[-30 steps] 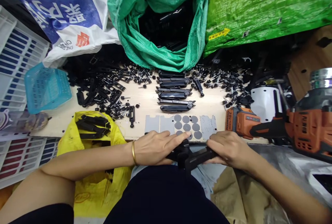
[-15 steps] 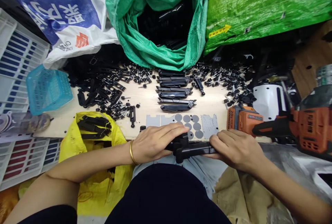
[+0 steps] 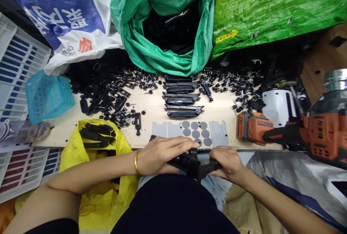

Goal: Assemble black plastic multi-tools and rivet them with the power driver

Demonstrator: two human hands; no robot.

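Observation:
Close to my body, in front of the table edge, both hands hold a black plastic jointed arm (image 3: 191, 166). My left hand (image 3: 162, 152) is wrapped over its left part, with the thumb side near the joint in the middle. My right hand (image 3: 228, 162) grips its right end, which tilts up slightly from the joint. The palm side of each hand is hidden, and the held part is a little blurred. Beyond my hands a column of black plastic bars (image 3: 185, 113) lies stacked away from me on the table, several in all.
Small black knobs with metal pins (image 3: 235, 82) lie in heaps. A green sack (image 3: 168, 64) of black parts stands at the back. An orange power drill (image 3: 322, 129) lies right, a blue basket (image 3: 48, 96) left, a yellow bag (image 3: 126, 154) of black parts below it.
My right hand has moved left, toward my left hand, and the right end of the black jointed arm has swung from nearly level to tilted. My left hand has hardly moved.

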